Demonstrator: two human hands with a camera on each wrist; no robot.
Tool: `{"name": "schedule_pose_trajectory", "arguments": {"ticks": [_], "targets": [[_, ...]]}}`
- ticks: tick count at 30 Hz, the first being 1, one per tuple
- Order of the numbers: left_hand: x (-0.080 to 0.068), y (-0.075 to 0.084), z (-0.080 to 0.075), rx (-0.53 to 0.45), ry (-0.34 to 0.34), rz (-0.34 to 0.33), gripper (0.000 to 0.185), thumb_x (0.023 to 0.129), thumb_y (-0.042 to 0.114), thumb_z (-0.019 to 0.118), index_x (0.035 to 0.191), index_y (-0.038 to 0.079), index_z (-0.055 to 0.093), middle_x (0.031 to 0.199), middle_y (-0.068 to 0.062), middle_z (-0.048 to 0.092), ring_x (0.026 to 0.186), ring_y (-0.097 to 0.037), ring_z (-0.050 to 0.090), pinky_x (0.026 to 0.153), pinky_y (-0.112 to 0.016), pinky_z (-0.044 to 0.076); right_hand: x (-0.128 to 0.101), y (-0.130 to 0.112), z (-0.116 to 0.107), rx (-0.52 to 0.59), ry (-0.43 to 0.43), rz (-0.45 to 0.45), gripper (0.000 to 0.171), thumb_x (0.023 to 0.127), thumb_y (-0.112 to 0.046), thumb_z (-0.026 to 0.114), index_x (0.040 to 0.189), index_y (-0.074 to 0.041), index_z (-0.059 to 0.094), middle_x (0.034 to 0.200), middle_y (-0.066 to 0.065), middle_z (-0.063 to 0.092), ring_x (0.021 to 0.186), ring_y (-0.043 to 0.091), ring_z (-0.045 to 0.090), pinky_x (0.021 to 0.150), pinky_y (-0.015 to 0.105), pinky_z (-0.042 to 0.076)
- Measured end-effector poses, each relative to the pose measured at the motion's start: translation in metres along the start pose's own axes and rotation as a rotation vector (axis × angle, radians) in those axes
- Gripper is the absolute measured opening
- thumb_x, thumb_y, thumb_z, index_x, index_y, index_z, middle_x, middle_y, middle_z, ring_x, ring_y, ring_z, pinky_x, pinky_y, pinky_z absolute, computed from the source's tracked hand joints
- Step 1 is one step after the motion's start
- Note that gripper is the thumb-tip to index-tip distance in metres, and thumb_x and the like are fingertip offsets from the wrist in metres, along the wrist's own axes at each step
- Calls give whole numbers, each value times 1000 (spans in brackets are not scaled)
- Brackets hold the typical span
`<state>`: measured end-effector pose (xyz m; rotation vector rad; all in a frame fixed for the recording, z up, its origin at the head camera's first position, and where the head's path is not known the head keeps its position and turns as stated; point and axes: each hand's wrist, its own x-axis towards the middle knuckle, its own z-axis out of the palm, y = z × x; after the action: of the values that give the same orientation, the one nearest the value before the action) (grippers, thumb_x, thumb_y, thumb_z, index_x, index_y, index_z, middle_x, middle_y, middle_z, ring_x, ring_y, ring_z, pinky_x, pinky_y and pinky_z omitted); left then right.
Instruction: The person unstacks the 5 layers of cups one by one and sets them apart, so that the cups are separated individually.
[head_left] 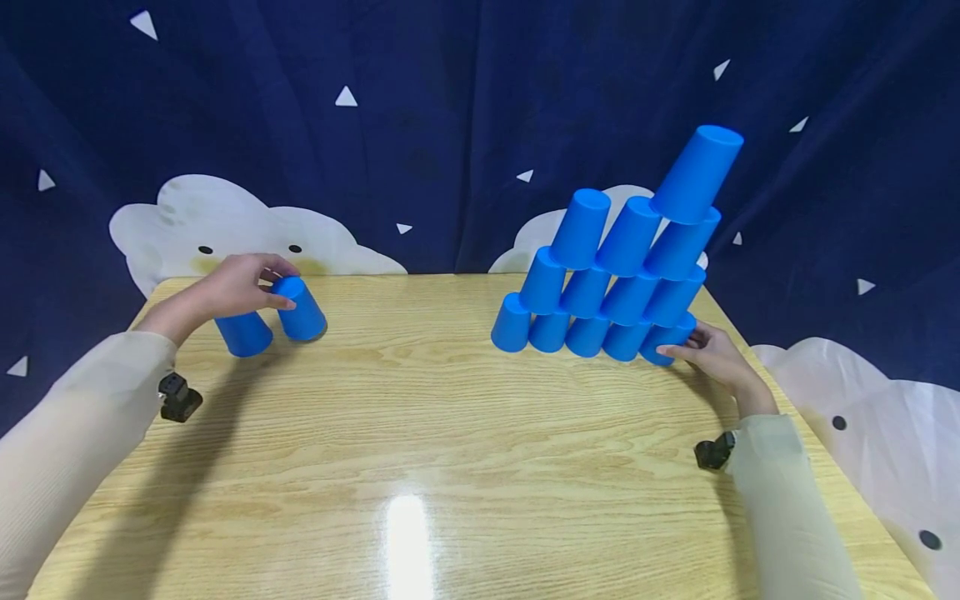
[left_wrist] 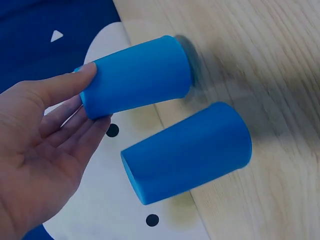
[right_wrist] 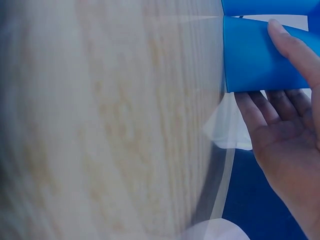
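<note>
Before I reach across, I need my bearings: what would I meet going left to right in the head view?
Black left-wrist camera → blue tapered upside-down cup → second blue tapered cup → white table glare → tall stack of blue upside-down cups → lower-right white cloud print.

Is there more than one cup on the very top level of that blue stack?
No, the head view shows a single upside-down blue cup up there, above a row of three cups.
</note>
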<state>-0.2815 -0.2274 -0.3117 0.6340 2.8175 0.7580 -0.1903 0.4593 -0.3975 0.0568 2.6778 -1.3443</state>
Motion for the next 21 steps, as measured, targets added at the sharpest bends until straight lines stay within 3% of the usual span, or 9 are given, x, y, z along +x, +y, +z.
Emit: {"name": "schedule_pose_trajectory", "arguments": {"ticks": [9,21], "targets": [[-6,-7,0,36,-36,-15,52,85,6,75,128,-12,52,125,-37,53,114,-56,51,94,-66,43,-1,1,0,-12,5,-5,79,96,-34,65,153,1,24,147,26,40,131,41,43,108,50,39],[-7,-7,-1,88,-80,-14,51,84,6,76,124,-13,53,122,-37,55,112,-55,53,94,-67,43,0,3,-1,-18,10,-17,77,96,-34,65,152,1,26,146,25,42,120,18,52,106,41,43]]}}
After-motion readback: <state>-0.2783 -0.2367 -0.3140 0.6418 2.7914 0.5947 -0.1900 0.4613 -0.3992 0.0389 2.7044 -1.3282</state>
